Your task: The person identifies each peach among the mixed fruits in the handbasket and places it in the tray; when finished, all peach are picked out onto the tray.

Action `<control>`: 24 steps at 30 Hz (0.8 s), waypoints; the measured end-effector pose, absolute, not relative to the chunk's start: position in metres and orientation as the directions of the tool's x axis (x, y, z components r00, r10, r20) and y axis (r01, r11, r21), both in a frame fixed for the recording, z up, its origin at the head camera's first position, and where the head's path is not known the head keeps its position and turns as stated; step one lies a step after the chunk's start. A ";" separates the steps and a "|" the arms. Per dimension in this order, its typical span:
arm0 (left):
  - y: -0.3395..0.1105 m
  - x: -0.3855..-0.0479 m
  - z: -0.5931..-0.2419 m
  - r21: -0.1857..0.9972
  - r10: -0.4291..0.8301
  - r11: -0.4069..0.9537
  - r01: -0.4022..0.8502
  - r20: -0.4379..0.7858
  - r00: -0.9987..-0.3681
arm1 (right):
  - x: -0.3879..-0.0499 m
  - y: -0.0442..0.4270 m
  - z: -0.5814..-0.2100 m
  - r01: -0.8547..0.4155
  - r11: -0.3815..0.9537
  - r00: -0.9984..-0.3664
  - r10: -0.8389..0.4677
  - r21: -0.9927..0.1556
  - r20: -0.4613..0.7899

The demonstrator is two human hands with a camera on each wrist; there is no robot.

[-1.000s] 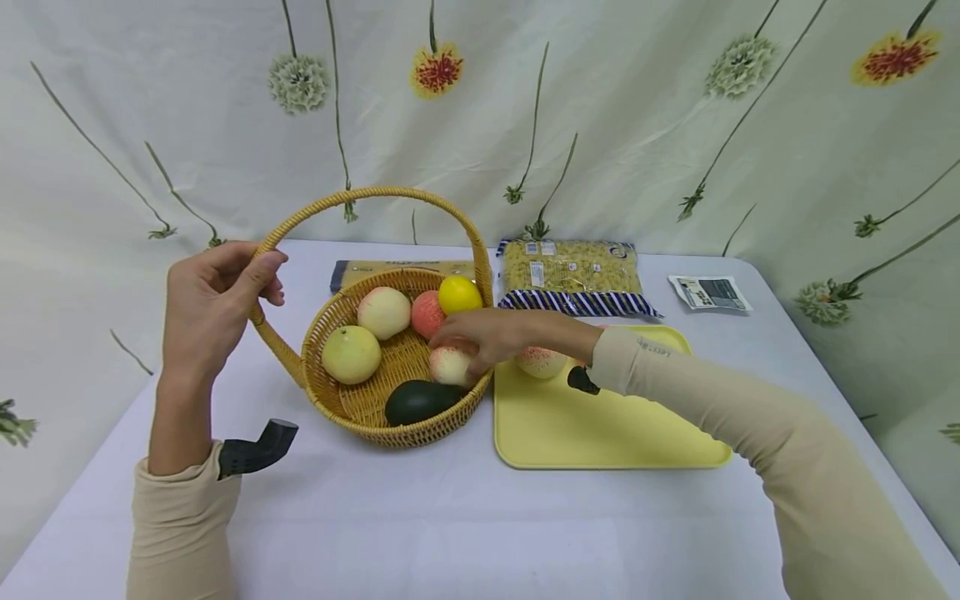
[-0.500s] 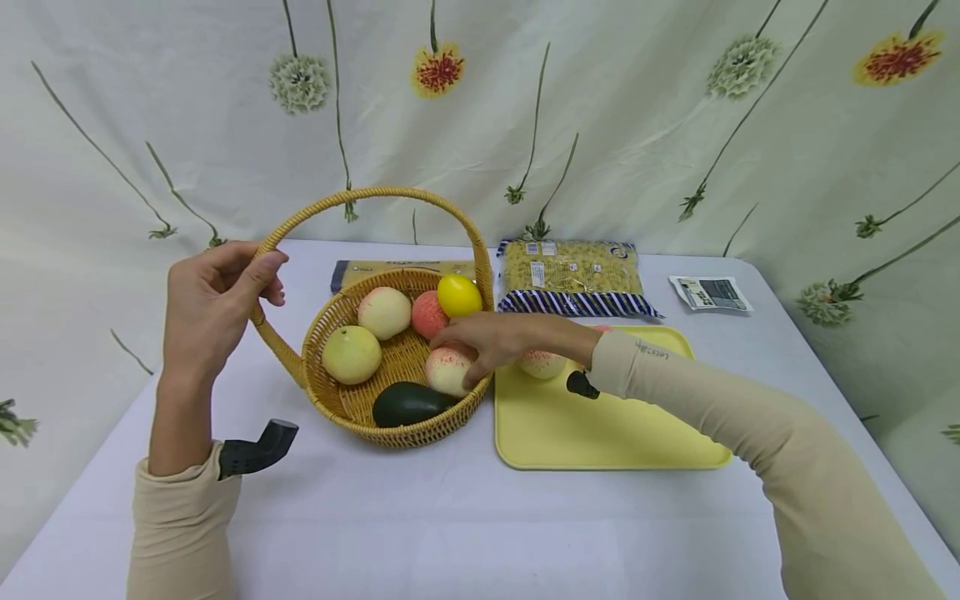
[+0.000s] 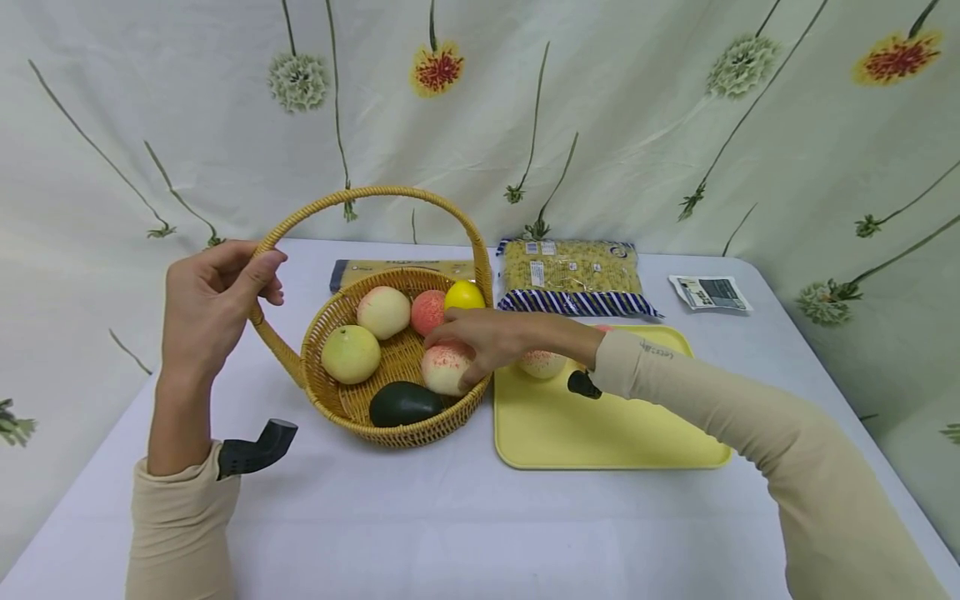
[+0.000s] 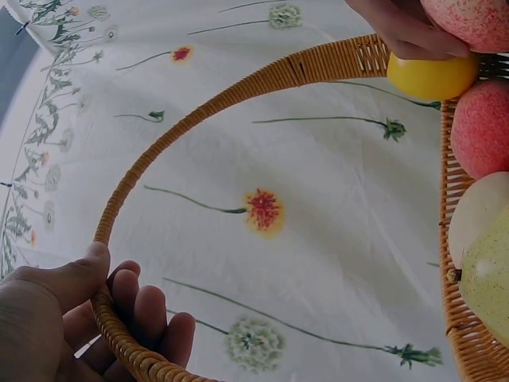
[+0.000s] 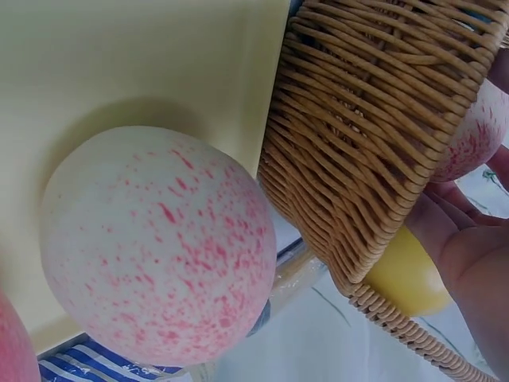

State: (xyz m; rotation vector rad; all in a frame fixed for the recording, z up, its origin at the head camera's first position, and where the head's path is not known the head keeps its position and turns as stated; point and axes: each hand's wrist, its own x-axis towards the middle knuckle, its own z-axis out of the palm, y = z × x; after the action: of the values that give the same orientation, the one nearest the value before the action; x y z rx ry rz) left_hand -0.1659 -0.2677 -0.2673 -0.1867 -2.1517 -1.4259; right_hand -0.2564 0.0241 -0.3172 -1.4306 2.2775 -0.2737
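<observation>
In the head view the left hand [image 3: 206,308] grips the left side of the handle of a wicker basket [image 3: 318,396]. Inside the basket's right part, the right hand [image 3: 487,337] has its fingers around a pink-speckled peach [image 3: 444,368]. A dark green avocado-like fruit [image 3: 405,404] lies in front of that peach. Behind the right hand are a yellow fruit [image 3: 464,295] and a red-pink fruit [image 3: 428,312]. A pale peach [image 3: 383,312] and a yellow-green round fruit [image 3: 350,354] sit at the left. The left wrist view shows thumb and fingers around the handle [image 4: 119,322].
Right of the basket, a yellow tray [image 3: 607,433] holds a speckled peach [image 3: 542,362] and another pinkish fruit, mostly hidden by the right arm. Behind stand a bag of pasta [image 3: 570,271] and a brown package [image 3: 371,268]. A small white packet [image 3: 709,293] lies at the back right.
The right hand's peach has shifted slightly left in the basket. The dark green fruit has also moved left, and the yellow fruit slightly right. The left hand stays on the handle.
</observation>
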 end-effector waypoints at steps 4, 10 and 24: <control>-0.268 -0.166 -0.267 0.811 -0.177 0.421 0.406 0.512 -0.841 | -0.254 0.024 -0.314 -0.798 0.450 -0.376 -0.892 -0.401 -0.253; -0.268 -0.166 -0.268 0.812 -0.176 0.417 0.409 0.513 -0.840 | -0.251 0.025 -0.311 -0.806 0.420 -0.349 -0.906 -0.416 -0.240; -0.267 -0.166 -0.267 0.812 -0.172 0.417 0.409 0.512 -0.842 | -0.248 0.033 -0.305 -0.795 0.371 -0.354 -0.926 -0.480 -0.130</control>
State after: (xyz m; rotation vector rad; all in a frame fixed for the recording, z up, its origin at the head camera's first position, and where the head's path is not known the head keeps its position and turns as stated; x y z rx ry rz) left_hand -0.1656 -0.2673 -0.2671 -0.2000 -2.1460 -1.4398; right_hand -0.2483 0.0333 -0.3051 -1.4997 2.2589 -0.4759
